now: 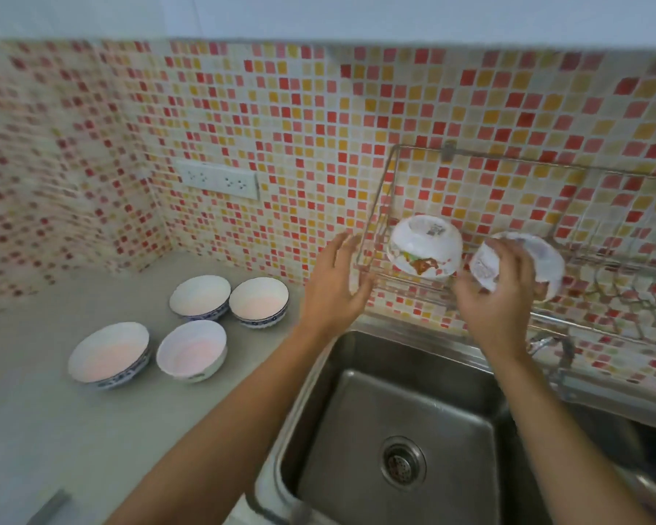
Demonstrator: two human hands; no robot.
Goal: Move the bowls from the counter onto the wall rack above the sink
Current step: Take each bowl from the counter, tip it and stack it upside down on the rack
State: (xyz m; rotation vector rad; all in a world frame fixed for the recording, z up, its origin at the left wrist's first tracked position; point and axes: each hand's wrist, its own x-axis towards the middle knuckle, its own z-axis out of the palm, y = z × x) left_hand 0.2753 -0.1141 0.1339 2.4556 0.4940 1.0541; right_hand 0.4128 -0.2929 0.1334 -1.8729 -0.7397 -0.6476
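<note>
Four white ceramic bowls [184,327] are left upright on the grey counter [35,411]. Left hand [334,282] is held empty, fingers spread, beside the wire wall rack [379,206]; one flower-patterned bowl [425,246] sits inverted there. Second white bowl [534,259] is gripped by the right hand [497,297], mid-placement; seating beside the first looks needed next.

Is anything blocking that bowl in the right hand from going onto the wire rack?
Nothing visible blocks it. The right hand holds a bowl at the wall rack, beside an upturned bowl already there; the rack space to its right looks free.
</note>
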